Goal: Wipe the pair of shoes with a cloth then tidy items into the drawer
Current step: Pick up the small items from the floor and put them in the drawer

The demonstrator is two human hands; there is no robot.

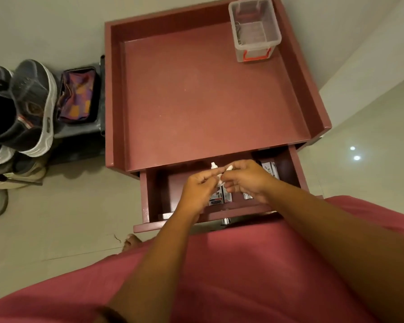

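Both hands meet over the open drawer (149,197) at 6 o'clock, left hand (197,187) and right hand (245,180) fingers pinching a small white item (219,177), likely to stow it. Shoes (21,108) sit at 9 o'clock.

No readable text here

You can see printing on the small boxes (219,197) in the open drawer (154,197), but it's too blurred for you to read any word.
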